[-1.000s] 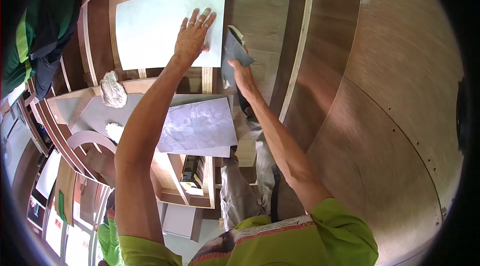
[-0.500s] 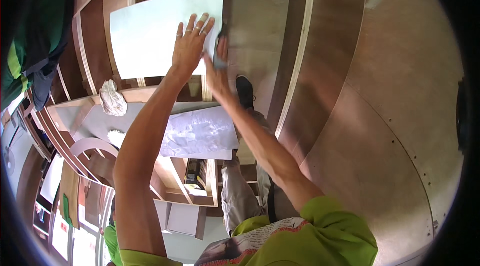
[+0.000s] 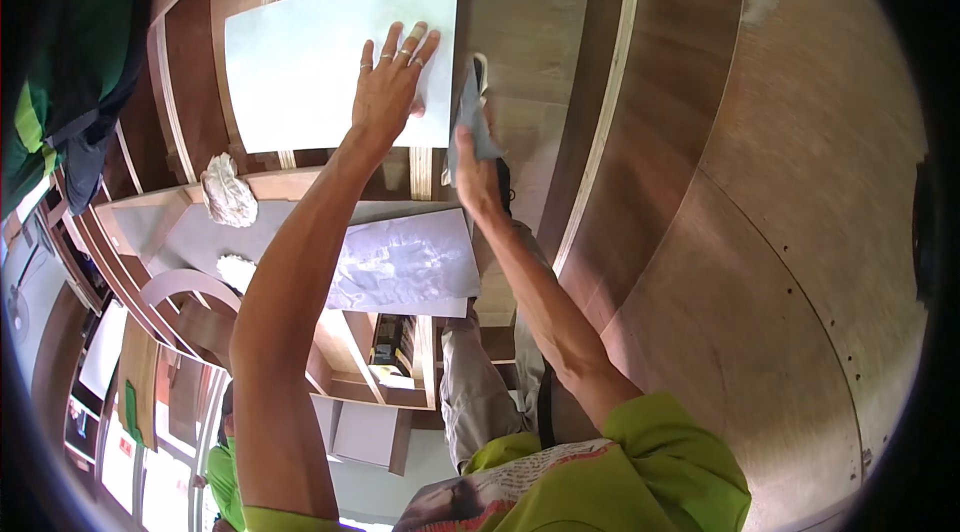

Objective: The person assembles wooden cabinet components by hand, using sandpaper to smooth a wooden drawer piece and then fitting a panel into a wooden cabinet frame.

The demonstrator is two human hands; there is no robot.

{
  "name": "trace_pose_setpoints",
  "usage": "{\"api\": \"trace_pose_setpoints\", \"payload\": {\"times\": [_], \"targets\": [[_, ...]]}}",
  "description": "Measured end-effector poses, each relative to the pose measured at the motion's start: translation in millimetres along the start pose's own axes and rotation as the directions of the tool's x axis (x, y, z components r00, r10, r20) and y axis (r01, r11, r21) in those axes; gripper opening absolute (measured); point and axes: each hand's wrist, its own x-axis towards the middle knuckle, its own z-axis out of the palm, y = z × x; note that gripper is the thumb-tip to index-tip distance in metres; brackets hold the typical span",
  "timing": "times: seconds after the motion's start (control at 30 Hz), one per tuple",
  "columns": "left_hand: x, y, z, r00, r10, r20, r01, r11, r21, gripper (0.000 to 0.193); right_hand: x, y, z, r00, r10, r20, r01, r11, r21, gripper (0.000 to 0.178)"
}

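A white rectangular panel (image 3: 295, 72) lies across the wooden frame (image 3: 425, 172). My left hand (image 3: 388, 92) presses flat on its right part, fingers spread, with rings or bands on several of them. Just right of the panel's right edge, my right hand (image 3: 478, 177) grips a folded piece of grey sandpaper (image 3: 474, 127), whose upper end curls to a pale side. The sandpaper stands close along that edge; whether it touches cannot be made out.
A second, silvery-white sheet (image 3: 405, 262) lies nearer me over the framework. A crumpled white rag (image 3: 228, 192) rests on a rail to its left. Open frame bays surround the panel, and a curved plywood surface (image 3: 790, 182) spans the right. A person in green (image 3: 225, 482) is at lower left.
My right hand has drawn the sandpaper toward me and slightly right, away from under the left hand. The left hand stays on the panel; the whole view has shifted a little.
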Motion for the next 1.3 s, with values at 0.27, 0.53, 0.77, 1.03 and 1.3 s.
{"api": "trace_pose_setpoints", "payload": {"times": [0.27, 0.53, 0.77, 1.03, 1.3], "targets": [[-1, 0, -1, 0.999, 0.007, -0.032, -0.007, 1.000, -0.015, 0.112, 23, -2, -12, 0.980, -0.193, -0.038, 0.193, 0.981, 0.001, 0.075], [0, 5, -2, 0.997, -0.038, 0.067, 0.038, 0.999, 0.001, 0.113, 7, -10, -93, 0.982, 0.106, -0.153, -0.076, 0.979, 0.187, 0.050], [-2, 4, 12, 1.000, 0.005, -0.009, -0.005, 1.000, -0.011, 0.103, -18, -9, -152, 0.969, 0.246, -0.024, -0.187, 0.792, 0.582, 0.043], [-57, 44, -15, 0.984, -0.043, -0.175, -0.083, 0.754, -0.651, 0.061, -57, -22, -166, 0.961, 0.273, 0.043, -0.238, 0.737, 0.633, 0.049], [-115, 105, 6, 0.933, -0.112, 0.342, 0.270, -0.412, -0.870, 0.048, -97, -35, -155, 0.984, 0.023, 0.179, -0.166, 0.499, 0.851, 0.051]]}}
